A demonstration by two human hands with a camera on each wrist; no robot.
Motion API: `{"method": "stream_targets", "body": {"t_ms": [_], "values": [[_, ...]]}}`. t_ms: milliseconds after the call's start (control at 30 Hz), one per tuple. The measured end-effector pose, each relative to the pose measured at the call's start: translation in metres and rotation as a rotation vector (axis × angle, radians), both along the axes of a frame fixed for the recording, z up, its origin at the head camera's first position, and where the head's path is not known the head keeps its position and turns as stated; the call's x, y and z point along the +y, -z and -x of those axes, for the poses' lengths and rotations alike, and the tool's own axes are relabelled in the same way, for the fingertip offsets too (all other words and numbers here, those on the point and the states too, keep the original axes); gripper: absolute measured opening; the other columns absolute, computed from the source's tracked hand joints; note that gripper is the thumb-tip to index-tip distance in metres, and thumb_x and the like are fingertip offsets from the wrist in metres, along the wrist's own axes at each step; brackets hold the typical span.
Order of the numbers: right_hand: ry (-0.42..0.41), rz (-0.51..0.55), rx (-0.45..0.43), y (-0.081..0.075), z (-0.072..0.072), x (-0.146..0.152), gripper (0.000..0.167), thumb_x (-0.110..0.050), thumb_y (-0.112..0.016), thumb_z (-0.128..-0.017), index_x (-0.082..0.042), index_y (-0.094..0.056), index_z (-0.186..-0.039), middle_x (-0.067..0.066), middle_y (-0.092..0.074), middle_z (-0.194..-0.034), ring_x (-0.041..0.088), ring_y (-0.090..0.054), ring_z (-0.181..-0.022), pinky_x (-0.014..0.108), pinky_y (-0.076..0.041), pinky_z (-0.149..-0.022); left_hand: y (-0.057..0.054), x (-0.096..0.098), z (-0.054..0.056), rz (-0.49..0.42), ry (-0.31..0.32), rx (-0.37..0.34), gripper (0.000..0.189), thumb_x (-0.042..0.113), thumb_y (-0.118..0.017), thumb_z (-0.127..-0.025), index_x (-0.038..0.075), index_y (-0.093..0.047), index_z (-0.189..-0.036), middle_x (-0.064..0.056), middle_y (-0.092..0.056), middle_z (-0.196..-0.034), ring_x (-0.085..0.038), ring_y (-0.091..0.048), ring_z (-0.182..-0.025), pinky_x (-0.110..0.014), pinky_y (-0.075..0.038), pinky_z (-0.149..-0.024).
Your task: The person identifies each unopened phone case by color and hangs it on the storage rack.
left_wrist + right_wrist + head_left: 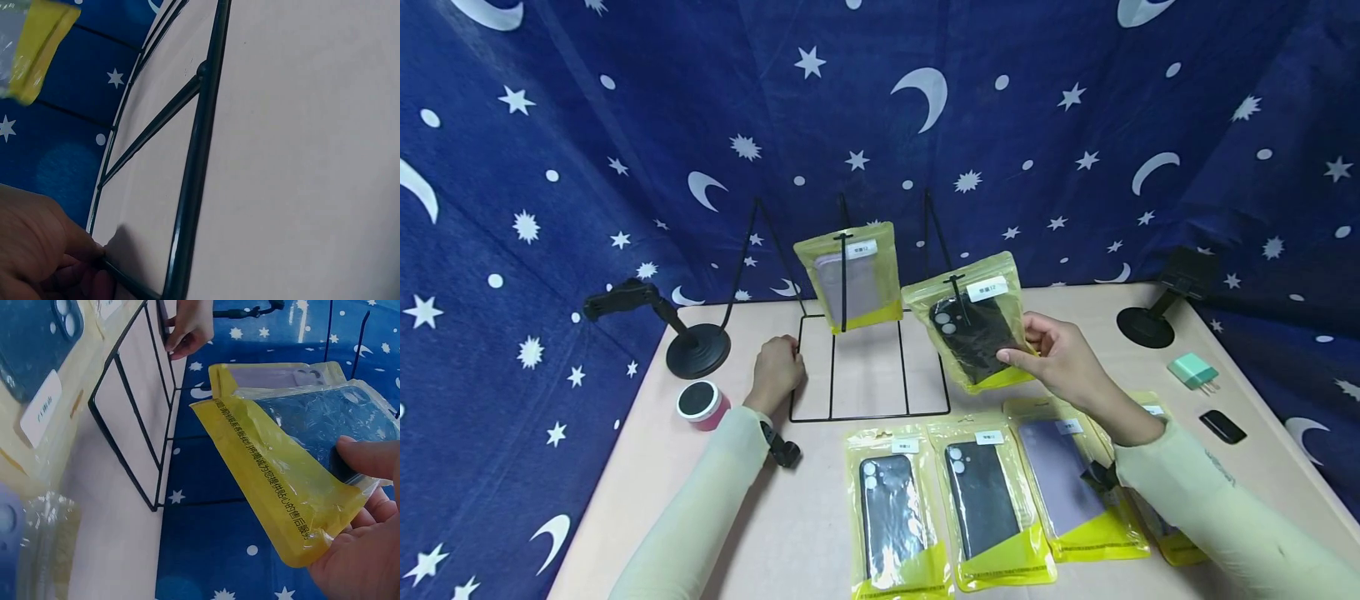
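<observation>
My right hand pinches the lower right edge of a clear and yellow pouch with a black phone case, thumb in front. A rack hook shows at the pouch's hang hole, its tip in front of the pouch. My left hand holds the left base bar of a black wire display rack; the left wrist view shows thumb and fingers closed on that thin bar. From the middle hook hangs a similar pouch with a light purple phone case. The rack's left hook carries nothing.
Several pouched phone cases lie in a row in front, one partly under my right forearm. Black stands rise at both sides. A pink jar is at left; a green charger and small black object are at right.
</observation>
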State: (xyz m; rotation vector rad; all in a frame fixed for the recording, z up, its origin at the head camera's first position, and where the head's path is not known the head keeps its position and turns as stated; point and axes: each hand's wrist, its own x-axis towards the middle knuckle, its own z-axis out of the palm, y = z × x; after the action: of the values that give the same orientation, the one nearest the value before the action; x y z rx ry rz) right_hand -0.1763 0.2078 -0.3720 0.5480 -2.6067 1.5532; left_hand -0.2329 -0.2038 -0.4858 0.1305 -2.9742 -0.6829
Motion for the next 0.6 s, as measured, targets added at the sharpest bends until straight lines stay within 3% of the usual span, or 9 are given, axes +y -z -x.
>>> {"method": "stream_targets", "body": {"t_ms": [267, 600], "values": [[0.008, 0.075, -0.052, 0.001, 0.024, -0.009, 0.020, -0.001, -0.074, -0.086, 0.007, -0.062, -0.100, -0.016, -0.063, -0.073, 0.001, -0.052, -0.061, 0.021, -0.044, -0.049, 0.001, -0.002, 0.001, 0.002, 0.001, 0.002, 0.030, 0.008, -0.057, -0.092, -0.007, -0.066, -0.116, -0.025, -0.068, -0.109, -0.040, -0.067, -0.104, -0.050, -0.055, -0.090], [0.023, 0.148, -0.022, 0.003, 0.050, -0.019, 0.021, 0.002, -0.074, -0.085, 0.009, -0.058, -0.095, -0.015, -0.054, -0.068, -0.001, -0.045, -0.058, 0.017, -0.038, -0.048, -0.001, 0.001, 0.001, 0.002, -0.014, -0.015, 0.030, 0.008, -0.056, -0.092, -0.007, -0.065, -0.116, -0.023, -0.068, -0.107, -0.035, -0.067, -0.097, -0.048, -0.056, -0.086]]}}
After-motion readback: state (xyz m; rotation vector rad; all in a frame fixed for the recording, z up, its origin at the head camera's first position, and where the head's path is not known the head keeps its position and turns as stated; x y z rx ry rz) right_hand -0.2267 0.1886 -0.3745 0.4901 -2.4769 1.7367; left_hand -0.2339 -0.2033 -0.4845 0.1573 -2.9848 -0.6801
